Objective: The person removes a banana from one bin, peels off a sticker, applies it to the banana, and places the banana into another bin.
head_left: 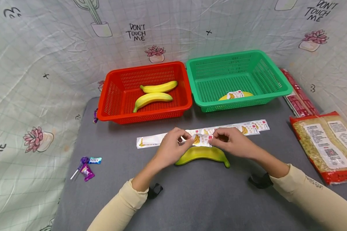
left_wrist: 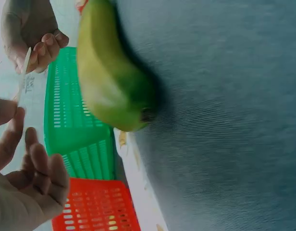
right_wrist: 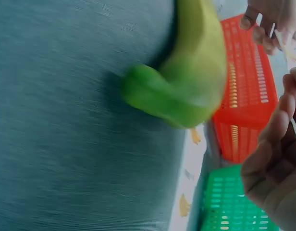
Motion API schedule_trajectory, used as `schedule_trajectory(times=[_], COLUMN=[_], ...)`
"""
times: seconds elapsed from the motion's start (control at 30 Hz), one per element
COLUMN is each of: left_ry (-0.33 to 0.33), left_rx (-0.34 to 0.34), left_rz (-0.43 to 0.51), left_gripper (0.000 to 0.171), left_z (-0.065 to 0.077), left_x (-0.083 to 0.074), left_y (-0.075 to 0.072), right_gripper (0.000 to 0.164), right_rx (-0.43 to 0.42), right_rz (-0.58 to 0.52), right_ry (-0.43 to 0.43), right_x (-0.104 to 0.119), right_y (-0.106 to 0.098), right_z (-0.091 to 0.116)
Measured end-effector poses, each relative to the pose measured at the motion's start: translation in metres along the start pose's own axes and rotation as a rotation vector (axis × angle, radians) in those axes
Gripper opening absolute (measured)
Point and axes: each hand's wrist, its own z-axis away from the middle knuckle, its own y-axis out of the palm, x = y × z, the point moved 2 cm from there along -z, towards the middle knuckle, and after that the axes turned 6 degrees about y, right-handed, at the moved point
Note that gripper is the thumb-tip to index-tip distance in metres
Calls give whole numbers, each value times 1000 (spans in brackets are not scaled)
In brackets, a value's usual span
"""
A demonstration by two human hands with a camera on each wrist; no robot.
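My left hand (head_left: 173, 147) and my right hand (head_left: 234, 140) pinch opposite ends of a small white banana-print sticker (head_left: 202, 140), stretched between them. In the left wrist view the sticker (left_wrist: 25, 70) appears edge-on between the two hands' fingertips. Below it on the table lies a green-yellow banana (head_left: 203, 154), its stem toward the right, and the sticker overlaps its upper edge in the head view. Just behind the hands, strips of similar stickers (head_left: 250, 129) run across the table.
A red basket (head_left: 147, 117) at the back holds two yellow bananas (head_left: 154, 98). Beside it, a green basket (head_left: 234, 104) contains a banana bearing a sticker (head_left: 235, 94). Wrapped candies (head_left: 87, 172) and a lollipop lie left. A clear, red-edged packet (head_left: 326, 146) lies right.
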Motion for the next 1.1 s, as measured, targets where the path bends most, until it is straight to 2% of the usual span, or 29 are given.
schedule_trajectory(times=[0.13, 0.23, 0.4, 0.63, 0.83, 1.1], left_ry=[-38, -53, -43, -40, -52, -100], left_rx=[89, 130, 135, 117, 120, 101], left_rz=[-155, -218, -275, -314, -322, -260], left_gripper=[12, 12, 15, 16, 17, 21], left_z=[9, 14, 19, 21, 20, 18], left_x=[-2, -1, 3, 6, 10, 14], left_y=[10, 16, 21, 23, 25, 27], right_gripper=[23, 25, 26, 26, 26, 28], right_rx=[-11, -21, -21, -40, -51, -67], right_rz=[78, 137, 184, 266, 297, 323], right_ry=[-3, -3, 7, -4, 22, 76], right_x=[-5, -8, -7, -5, -4, -5], right_y=[9, 16, 24, 29, 32, 35], right_z=[10, 12, 13, 10, 8, 3])
